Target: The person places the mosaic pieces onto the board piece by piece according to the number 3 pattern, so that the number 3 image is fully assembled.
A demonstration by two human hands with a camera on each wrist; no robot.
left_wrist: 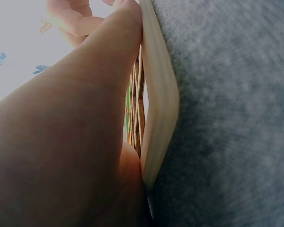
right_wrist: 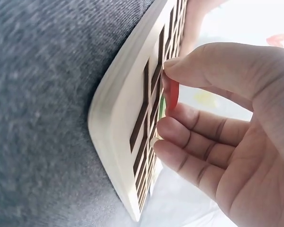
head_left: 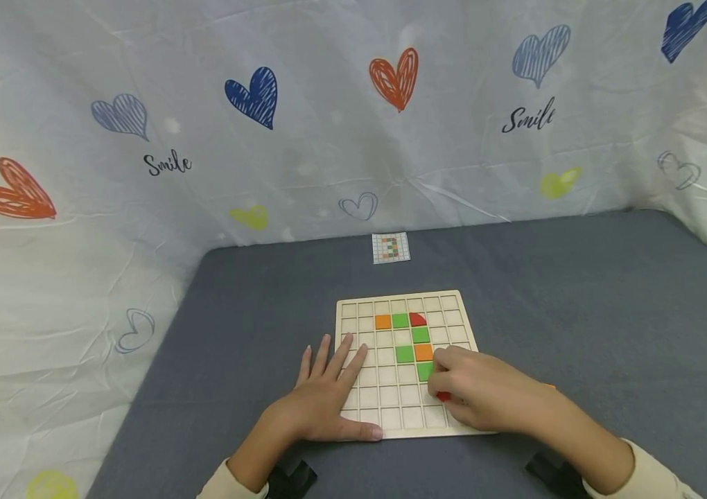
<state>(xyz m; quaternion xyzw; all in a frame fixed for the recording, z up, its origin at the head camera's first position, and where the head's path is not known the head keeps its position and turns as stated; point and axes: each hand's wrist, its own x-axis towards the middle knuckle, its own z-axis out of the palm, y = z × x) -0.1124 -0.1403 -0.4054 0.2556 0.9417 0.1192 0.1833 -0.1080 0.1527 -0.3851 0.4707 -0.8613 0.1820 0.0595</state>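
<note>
A pale wooden grid board (head_left: 416, 434) lies on the table. My left hand (head_left: 322, 409) rests spread over its left side, fingers straight, thumb along the near edge. My right hand (head_left: 491, 391) is over the board's right part and pinches a red piece (right_wrist: 174, 97) between thumb and index finger, tilted close to the grid in the right wrist view. Set in cells are an orange square (head_left: 382, 321), a green square (head_left: 400, 321), a red rounded-corner piece (head_left: 417, 319) and, lower down, another orange square (head_left: 423, 353) among several green ones.
A small card (head_left: 391, 248) printed with a coloured grid lies at the table's back edge. Something orange (head_left: 550, 386) peeks out behind my right wrist. A white curtain (head_left: 303, 152) with hearts hangs behind the grey tabletop (head_left: 254, 312).
</note>
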